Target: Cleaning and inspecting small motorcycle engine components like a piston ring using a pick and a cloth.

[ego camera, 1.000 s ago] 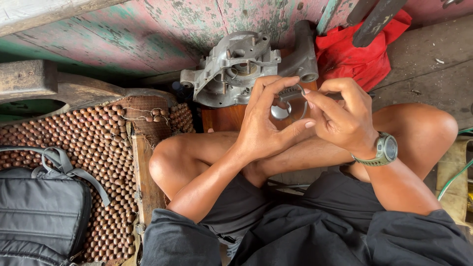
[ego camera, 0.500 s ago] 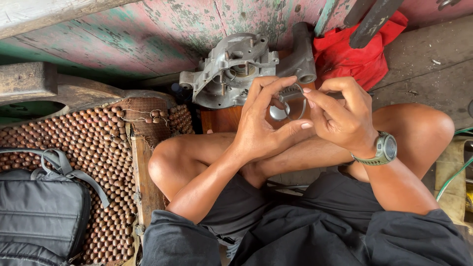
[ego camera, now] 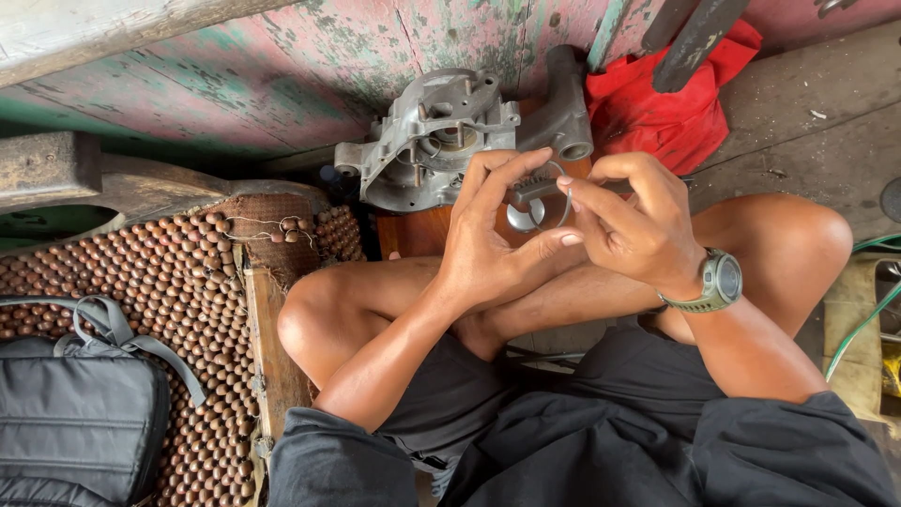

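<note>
Small metal part (ego camera: 527, 208), shiny and rounded with a thin wire ring about it, sits pinched between both hands above the person's crossed bare legs; the left hand (ego camera: 488, 246) closes thumb and fingers on it from the left, and the right hand (ego camera: 631, 225), wearing a grey wristwatch (ego camera: 718, 282), grips the wire edge with its fingertips. Just behind the hands lies a grey cast engine casing (ego camera: 441, 131); a red cloth (ego camera: 662, 113) lies beside it, while a wooden bead mat (ego camera: 160, 282) and black bag (ego camera: 80, 422) rest to the left.
</note>
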